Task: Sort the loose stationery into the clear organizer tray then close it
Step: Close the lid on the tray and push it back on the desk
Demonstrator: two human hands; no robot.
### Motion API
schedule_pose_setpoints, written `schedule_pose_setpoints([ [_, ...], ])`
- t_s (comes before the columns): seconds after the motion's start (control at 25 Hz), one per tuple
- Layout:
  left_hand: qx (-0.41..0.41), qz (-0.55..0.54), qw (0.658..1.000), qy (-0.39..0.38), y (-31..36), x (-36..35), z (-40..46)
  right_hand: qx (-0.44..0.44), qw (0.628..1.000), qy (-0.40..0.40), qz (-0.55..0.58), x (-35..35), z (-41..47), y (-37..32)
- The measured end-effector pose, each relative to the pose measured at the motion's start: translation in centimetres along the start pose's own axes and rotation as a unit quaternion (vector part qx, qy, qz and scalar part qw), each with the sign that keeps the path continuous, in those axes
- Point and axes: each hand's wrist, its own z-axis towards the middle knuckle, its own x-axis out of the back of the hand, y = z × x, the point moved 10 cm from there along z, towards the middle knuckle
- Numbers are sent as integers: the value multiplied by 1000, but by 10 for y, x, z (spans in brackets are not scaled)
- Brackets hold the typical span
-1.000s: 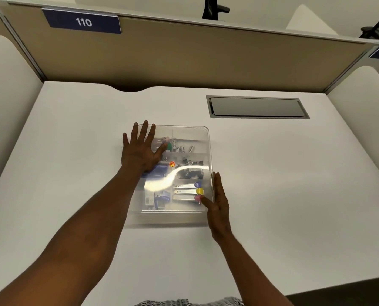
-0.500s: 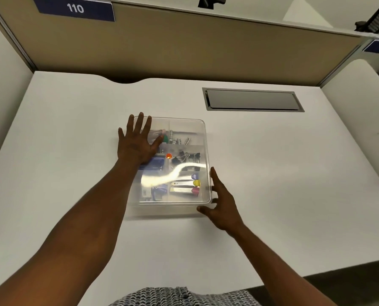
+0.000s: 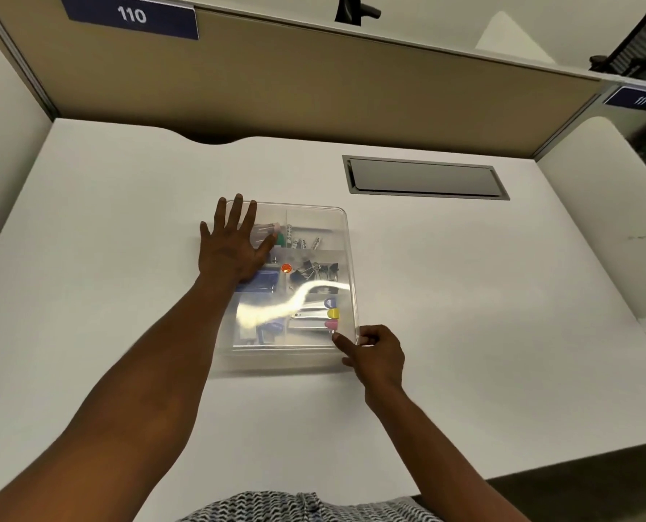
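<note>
The left hand [image 3: 231,250] covers the far-left compartment of the organizer tray [image 3: 348,258]; a white glare streak [image 3: 284,307] (lamp reflection on the lid) masks items beneath. Both forearms run off the bottom edge.

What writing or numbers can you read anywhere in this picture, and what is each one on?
"110": white digits on the dark blue sign fixed to the partition, upper left.
Second dark blue sign, far right: white marks that may be digits, too blurred and tilted to read.
Small white items inside the clear organizer tray: printed lettering, too small to read.
</note>
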Motion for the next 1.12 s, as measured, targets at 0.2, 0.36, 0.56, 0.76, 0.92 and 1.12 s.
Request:
schedule_pose_setpoints([
  [0.2, 2, 2, 1000, -3, 0, 0, 0, 22, 993, 0, -116, -2, 6, -12],
  [0.36, 2, 6, 1000, -5, 1, 0, 0, 76, 971, -9, -228, -3, 8, -28],
  [0.56, 4, 9, 1000, -3, 1, 1, 0, 153, 936, 16, -316, -5, 3, -43],
  [0.76, 3, 3, 1000, -5, 1, 0, 1, -42, 996, -69, 25, -4, 6, 1],
  [0.92, 2, 1, 1000, -1, 0, 0, 1, -76, 980, -136, 127, -9, -2, 16],
  [1.12, 1, 1, 1000, 2, 0, -1, 3, 50, 995, -70, -51, 2, 0, -6],
])
